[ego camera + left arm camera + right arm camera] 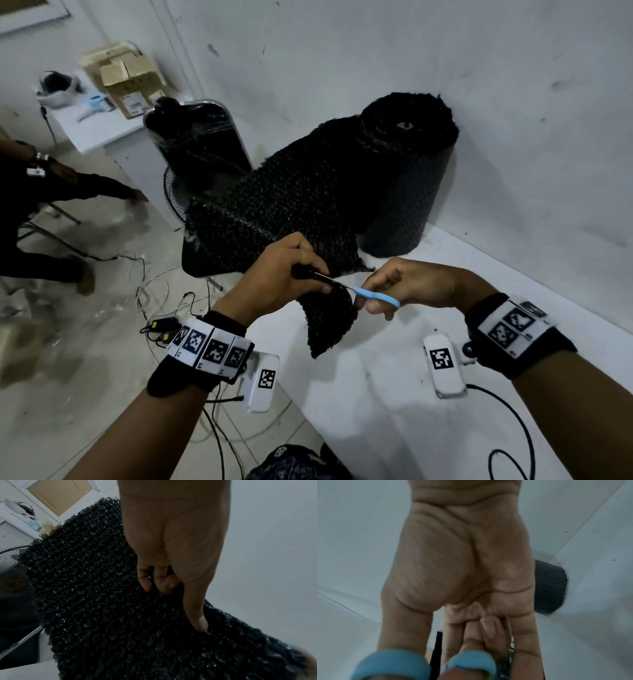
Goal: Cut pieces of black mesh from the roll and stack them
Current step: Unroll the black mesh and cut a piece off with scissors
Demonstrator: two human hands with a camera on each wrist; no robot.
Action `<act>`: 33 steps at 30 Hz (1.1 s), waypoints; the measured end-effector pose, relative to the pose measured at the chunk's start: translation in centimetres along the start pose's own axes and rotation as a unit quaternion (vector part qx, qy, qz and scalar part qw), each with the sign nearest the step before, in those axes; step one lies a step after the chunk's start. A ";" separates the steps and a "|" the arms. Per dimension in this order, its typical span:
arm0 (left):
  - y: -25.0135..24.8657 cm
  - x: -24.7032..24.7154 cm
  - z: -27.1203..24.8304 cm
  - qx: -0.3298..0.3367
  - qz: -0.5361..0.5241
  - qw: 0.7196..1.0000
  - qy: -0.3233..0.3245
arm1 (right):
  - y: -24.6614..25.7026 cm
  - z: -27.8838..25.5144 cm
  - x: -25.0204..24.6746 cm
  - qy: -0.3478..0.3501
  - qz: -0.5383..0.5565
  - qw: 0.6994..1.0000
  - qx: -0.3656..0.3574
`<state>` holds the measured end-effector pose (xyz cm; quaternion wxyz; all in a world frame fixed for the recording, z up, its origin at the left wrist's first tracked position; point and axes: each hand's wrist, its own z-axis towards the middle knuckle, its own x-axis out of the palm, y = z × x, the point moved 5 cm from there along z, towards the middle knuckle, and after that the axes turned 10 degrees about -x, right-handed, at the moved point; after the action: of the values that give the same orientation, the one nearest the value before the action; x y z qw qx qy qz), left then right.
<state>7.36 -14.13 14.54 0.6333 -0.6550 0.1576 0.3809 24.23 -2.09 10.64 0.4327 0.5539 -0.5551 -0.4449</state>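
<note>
The cutting step is in hand: the scissors' blades are in the mesh, and no cut stack shows in these views. The roll of black mesh (407,171) stands upright on the white table (479,308) against the wall, a fat cylinder with a ragged, frayed top. From it a loose sheet of mesh (274,205) runs out towards the person, limp and knobbly, its surface a dense field of small glossy bumps that catch the light; its near end hangs down in a curled flap.

The left hand (277,277) grips the sheet's edge, fingers curled under and thumb pressed on top. The right hand (407,287) holds the scissors (371,295), fingers through pale blue plastic loops, slim metal blades pointing at the left hand's grip.

The next move probably calls for keeping the sheet taut while the blades close and advance, with the left fingertips kept out of their line, since the soft mesh may bunch instead of shearing.
</note>
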 end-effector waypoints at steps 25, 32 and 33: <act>-0.9 0.9 0.4 -0.005 -0.034 0.999 -0.018 | 0.0 0.2 0.2 -0.010 0.042 0.998 -0.034; -1.3 1.5 0.4 0.015 -0.009 1.000 -0.026 | 0.1 0.1 0.2 -0.002 0.036 0.999 -0.030; -1.2 1.4 0.4 0.012 -0.009 1.000 -0.028 | 0.1 0.1 0.1 -0.004 0.034 0.999 -0.032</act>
<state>9.02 -13.16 14.44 0.6487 -0.6381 0.1382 0.3911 24.13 -2.23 10.73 0.4632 0.5187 -0.5608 -0.4493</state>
